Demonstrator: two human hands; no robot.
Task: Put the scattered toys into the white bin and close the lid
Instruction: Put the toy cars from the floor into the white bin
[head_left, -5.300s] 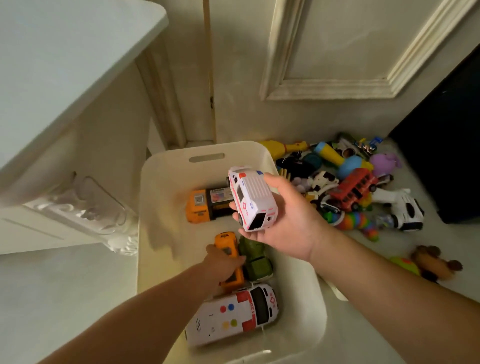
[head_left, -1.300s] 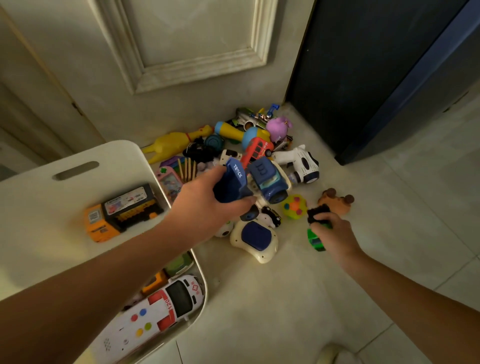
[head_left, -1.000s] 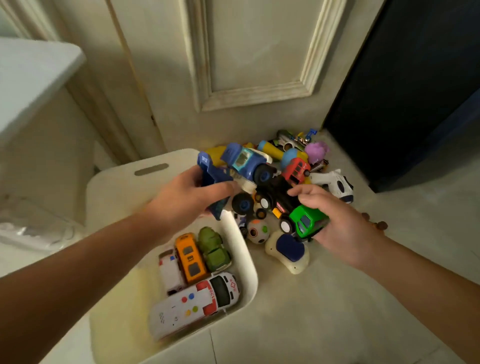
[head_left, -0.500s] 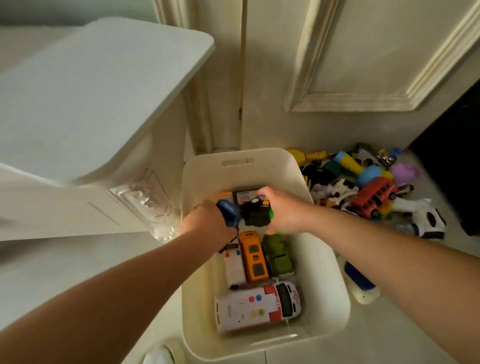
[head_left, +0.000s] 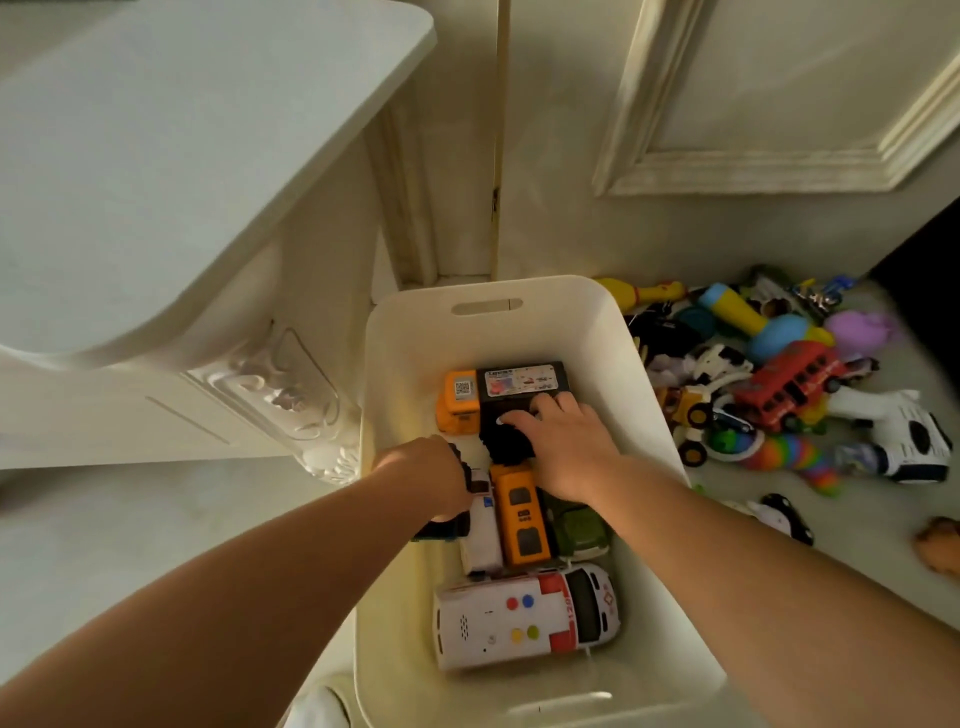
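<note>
Pale floor (head_left: 130, 519) runs under a cream panelled wall (head_left: 779, 104). A white cabinet (head_left: 182, 156) with carved trim fills the left, and something dark (head_left: 930, 249) closes the right edge. The white bin (head_left: 405, 364) stands open on the floor against the wall, just beside the cabinet.

Inside it lie an orange-and-black truck (head_left: 498, 387) at the far end, an orange car (head_left: 519, 514) between a small white vehicle (head_left: 480, 540) and a green vehicle (head_left: 576, 525), and a large ambulance (head_left: 524, 616) nearest the camera.

Both hands are down in the bin. The left hand (head_left: 431, 478), its back to the camera, curls round a dark toy (head_left: 441, 531) that it mostly hides. The right hand (head_left: 566, 447) lies palm down over a black toy (head_left: 506, 447) with its fingers spread and its thumb hidden, so whether it grips cannot be told.

To the right of the bin, the scattered toys (head_left: 727, 415) are heaped together, a red bus (head_left: 784, 376) among them. Many overlap and blur, and a brown toy (head_left: 943, 545) is cut off by the frame.
</note>
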